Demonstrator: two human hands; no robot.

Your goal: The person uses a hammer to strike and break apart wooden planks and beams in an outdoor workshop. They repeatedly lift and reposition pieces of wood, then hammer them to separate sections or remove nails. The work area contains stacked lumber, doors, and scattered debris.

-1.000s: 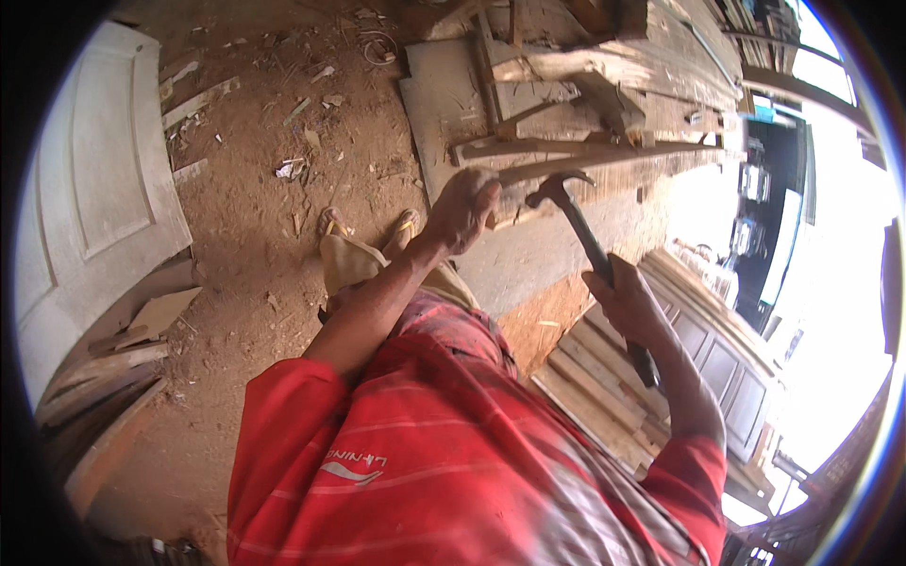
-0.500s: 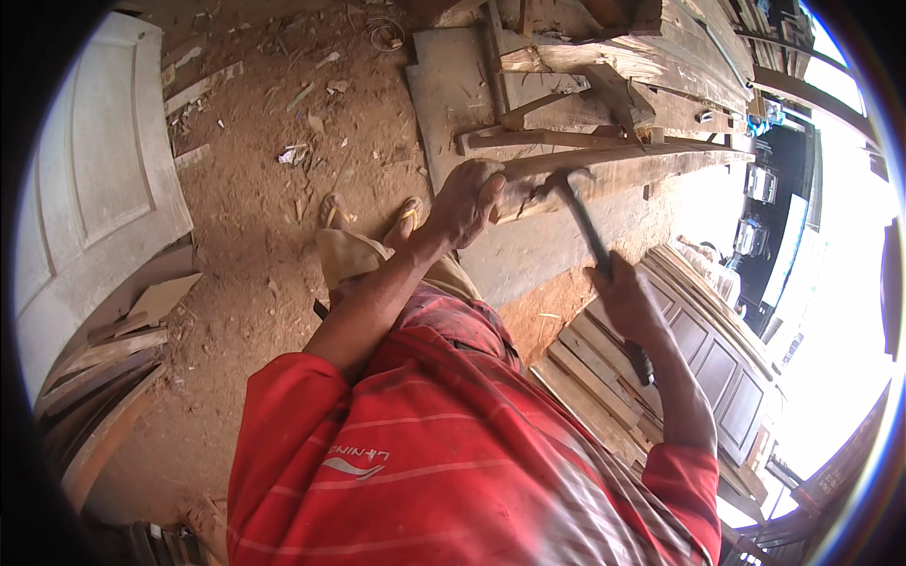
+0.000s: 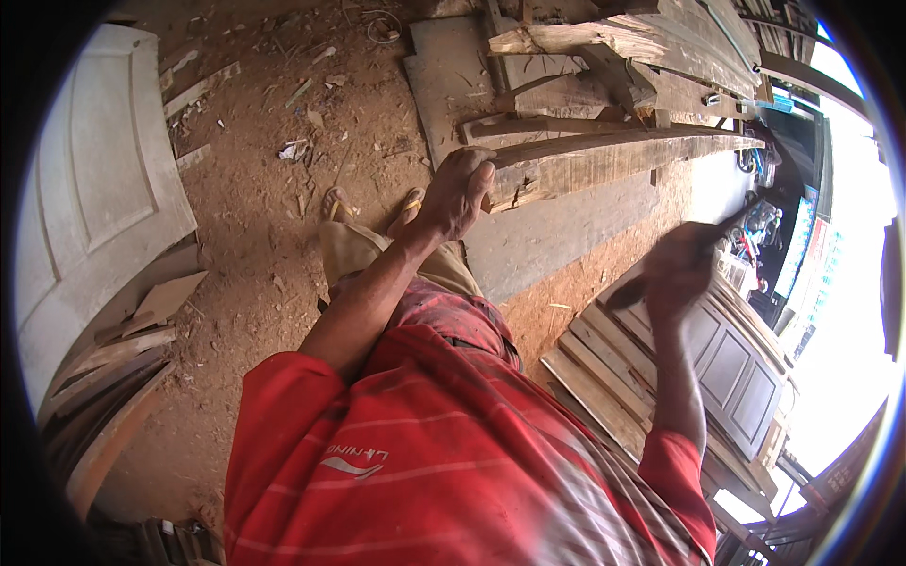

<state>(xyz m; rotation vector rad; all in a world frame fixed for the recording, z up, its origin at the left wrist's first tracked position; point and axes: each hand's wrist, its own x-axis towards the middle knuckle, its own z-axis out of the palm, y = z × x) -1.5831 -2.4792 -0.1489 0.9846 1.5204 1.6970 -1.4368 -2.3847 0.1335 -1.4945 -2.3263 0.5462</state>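
Note:
A long wooden beam point(image 3: 595, 167) runs from the middle toward the far right, its near end chipped and splintered. My left hand point(image 3: 458, 195) is closed around that near end, thumb along its end face. Raised to the right of the beam and apart from it, my right hand point(image 3: 678, 269) grips a hammer point(image 3: 625, 294) by its dark handle. The hand and hammer are smeared by motion, and the hammer's head is hard to make out against the cluttered background.
More rough timbers point(image 3: 661, 42) are stacked beyond the beam. A grey sheet point(image 3: 557, 250) lies beneath it on the dirt floor. Panelled dark door point(image 3: 722, 358) and planks point(image 3: 599, 377) lie at the right. A pale door point(image 3: 104, 160) and offcuts point(image 3: 123, 349) are at the left.
My right hand has swung the hammer up and to the right, away from the beam's near end, where its head was touching or very close. My left hand keeps its hold.

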